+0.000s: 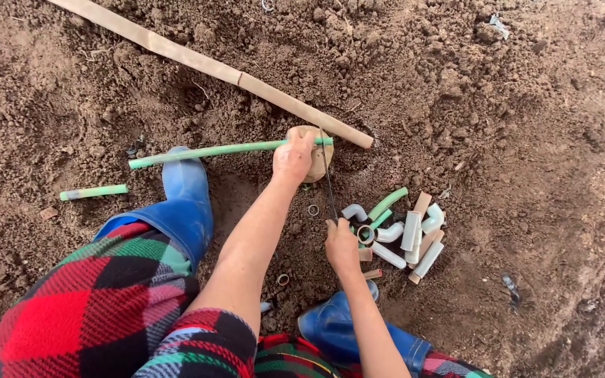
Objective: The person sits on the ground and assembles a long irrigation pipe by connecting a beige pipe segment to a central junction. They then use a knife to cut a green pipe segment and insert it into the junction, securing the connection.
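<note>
Head view: the left hand [293,157] is clenched around a long green pipe [211,151], pressing it on a round wooden block [315,155] set in brown soil [512,126]. The right hand [342,243] is closed on the handle of a thin saw blade [328,183] that crosses the pipe. Just right lies a pile of short white, green and tan pipe pieces [404,234]. No packages or labels show.
</note>
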